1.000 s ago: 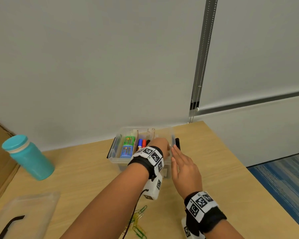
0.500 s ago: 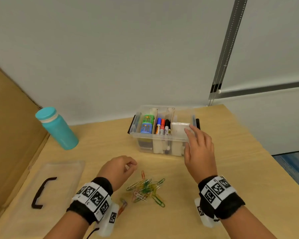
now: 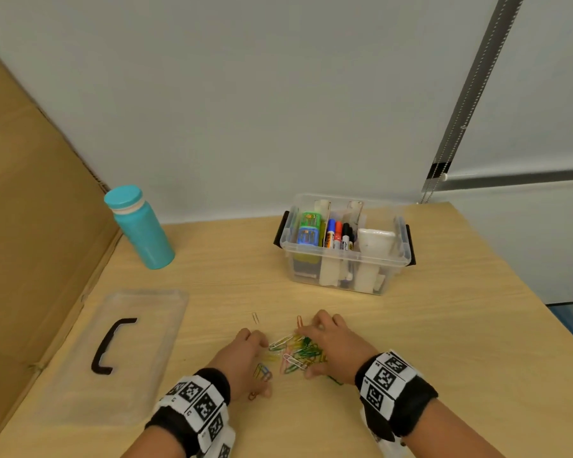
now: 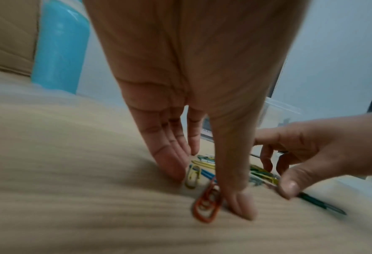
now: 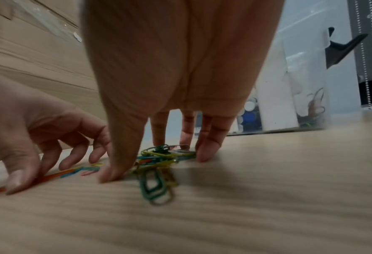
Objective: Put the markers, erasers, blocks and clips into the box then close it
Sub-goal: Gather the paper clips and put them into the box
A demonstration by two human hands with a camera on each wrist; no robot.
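Now both hands on table flanking paper clips (image 3: 295,353): left hand (image 3: 242,358) fingers straight, together; right hand (image 3: 336,348) fingers spread, tips down around pile.

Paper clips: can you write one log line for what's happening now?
step: gathering clips | left hand: open, on table | right hand: open, raking clips | box: open | lid: off
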